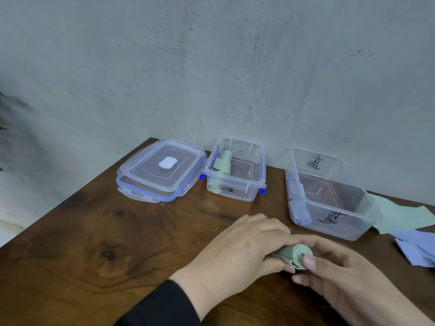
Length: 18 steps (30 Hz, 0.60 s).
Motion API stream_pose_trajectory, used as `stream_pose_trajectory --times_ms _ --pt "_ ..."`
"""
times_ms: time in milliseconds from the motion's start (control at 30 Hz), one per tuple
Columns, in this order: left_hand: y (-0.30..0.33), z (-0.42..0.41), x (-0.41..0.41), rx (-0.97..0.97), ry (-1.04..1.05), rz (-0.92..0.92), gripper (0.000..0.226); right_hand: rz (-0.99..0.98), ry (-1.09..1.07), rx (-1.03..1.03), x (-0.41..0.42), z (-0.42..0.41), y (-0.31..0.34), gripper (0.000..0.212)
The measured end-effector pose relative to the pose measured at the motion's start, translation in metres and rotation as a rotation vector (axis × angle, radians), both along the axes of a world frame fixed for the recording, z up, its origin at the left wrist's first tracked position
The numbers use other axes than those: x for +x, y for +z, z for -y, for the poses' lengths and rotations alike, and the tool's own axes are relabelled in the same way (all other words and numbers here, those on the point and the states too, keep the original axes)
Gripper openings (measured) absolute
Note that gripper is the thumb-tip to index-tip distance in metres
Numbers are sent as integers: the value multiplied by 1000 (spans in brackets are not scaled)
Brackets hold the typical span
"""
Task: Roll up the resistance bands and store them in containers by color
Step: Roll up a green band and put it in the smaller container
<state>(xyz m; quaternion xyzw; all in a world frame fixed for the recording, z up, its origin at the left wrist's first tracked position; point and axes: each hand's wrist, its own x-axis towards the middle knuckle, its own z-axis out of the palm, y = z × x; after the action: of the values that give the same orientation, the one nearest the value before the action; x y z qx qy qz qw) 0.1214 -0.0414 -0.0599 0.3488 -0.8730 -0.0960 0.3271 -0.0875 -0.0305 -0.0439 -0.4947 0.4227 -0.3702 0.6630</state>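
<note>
Green rolls [221,164] in small container [249,184]; blue rolls [302,214] in larger container [353,222].

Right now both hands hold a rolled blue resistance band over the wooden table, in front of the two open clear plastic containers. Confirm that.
One detail is wrong: the rolled resistance band is pale green, not blue, as the head view shows. The left hand and right hand do hold it over the wooden table, in front of the two open clear plastic containers.
</note>
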Motion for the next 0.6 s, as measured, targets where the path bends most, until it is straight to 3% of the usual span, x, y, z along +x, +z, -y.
stream_pose_trajectory --times_ms 200,433,600 --pt "-2 4 3 -85 9 -61 29 9 -4 -12 4 1 13 82" --pt "4 10 16 -114 214 -181 53 -495 -17 -406 30 17 83 65" --pt "-3 32 37 -154 479 -340 23 -874 61 -581 65 80 123 38"
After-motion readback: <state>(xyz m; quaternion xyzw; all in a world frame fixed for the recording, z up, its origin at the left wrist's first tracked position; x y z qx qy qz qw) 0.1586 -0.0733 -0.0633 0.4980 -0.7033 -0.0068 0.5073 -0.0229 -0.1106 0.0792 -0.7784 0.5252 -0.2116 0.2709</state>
